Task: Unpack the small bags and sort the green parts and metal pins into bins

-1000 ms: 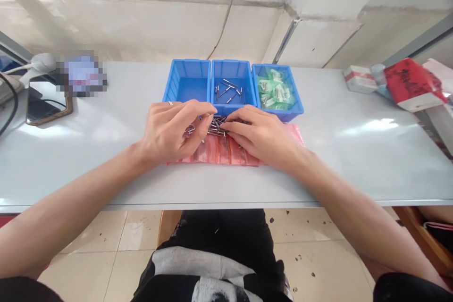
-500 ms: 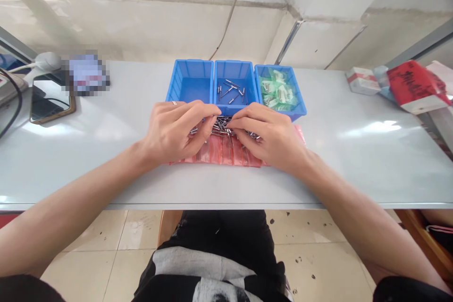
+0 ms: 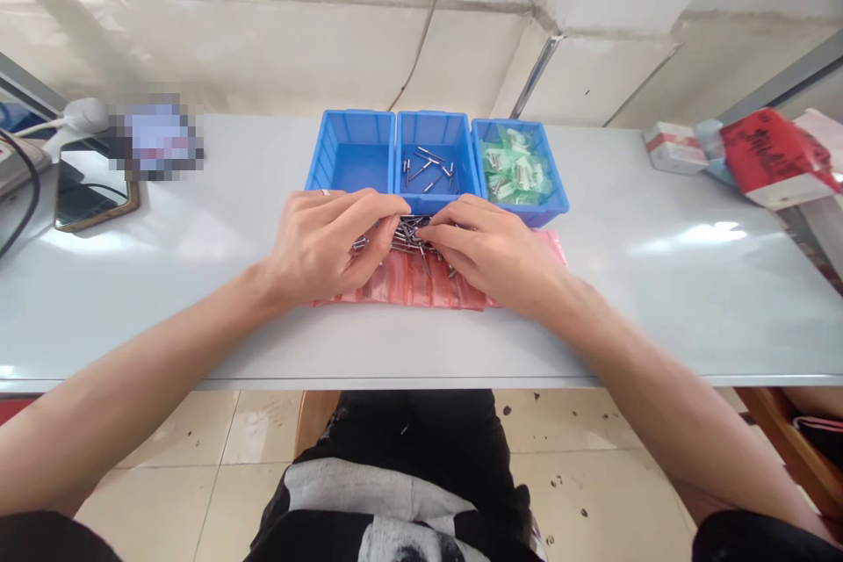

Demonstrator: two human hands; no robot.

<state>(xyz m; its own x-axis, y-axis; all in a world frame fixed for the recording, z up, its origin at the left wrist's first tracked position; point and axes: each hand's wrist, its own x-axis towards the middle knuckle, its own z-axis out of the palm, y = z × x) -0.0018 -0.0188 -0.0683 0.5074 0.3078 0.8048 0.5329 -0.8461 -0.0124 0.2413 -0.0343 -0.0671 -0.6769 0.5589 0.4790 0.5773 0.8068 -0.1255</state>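
Observation:
A pile of thin metal blind rivets [image 3: 409,233] lies on pink plastic bags [image 3: 408,285] at the table's front. My left hand [image 3: 329,237] is at the pile's left side, curled, with thumb and index finger drawn together; whatever is between their tips is hidden. From the right, my right hand [image 3: 491,250] reaches into the rivets with its thumb and fingertips closed on a rivet. Just behind the hands, the middle blue bin [image 3: 435,204] holds several loose rivets [image 3: 431,162]. Both palms hide parts of the pile.
The left blue bin [image 3: 352,118] has a bare floor. In the right blue bin [image 3: 557,198] are green bags [image 3: 520,171] of metal parts. A phone [image 3: 92,184] lies at the left. A small white box [image 3: 675,149] and a red package [image 3: 781,154] stand at the right.
My right hand's fingertips have moved slightly left in the rivets, and a few more rivets show beside its thumb. My left hand stays almost where it was.

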